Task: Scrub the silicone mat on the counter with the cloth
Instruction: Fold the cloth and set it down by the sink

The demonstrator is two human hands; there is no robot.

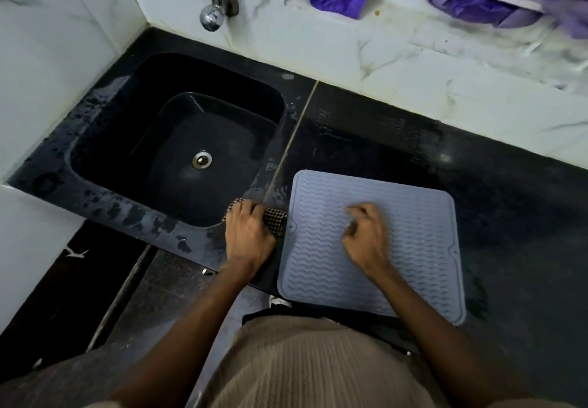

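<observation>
Getting Ready to Scrub: Cloth in Hand, Mat Untouched by It

Lying flat on the black counter (509, 216) just right of the sink (178, 140), the pale blue silicone mat (420, 248) has its near edge at or slightly past the counter's front; its wavy ridges are in plain view. The left hand (246, 236) is closed over a dark checked cloth (275, 221), bunched on the counter just beside the mat's left edge; the cloth seems to stop short of the mat, though the gap is too slim to be sure. The right hand (366, 239) sits over the middle of the mat, fingers loosely curled and holding nothing; it is blurred, so whether it presses down I cannot tell. By my reading the scrubbing proper is not under way; the cloth has yet to come onto the mat, and the whole ridged surface remains to be worked; wet patches mark the counter around the sink.
</observation>
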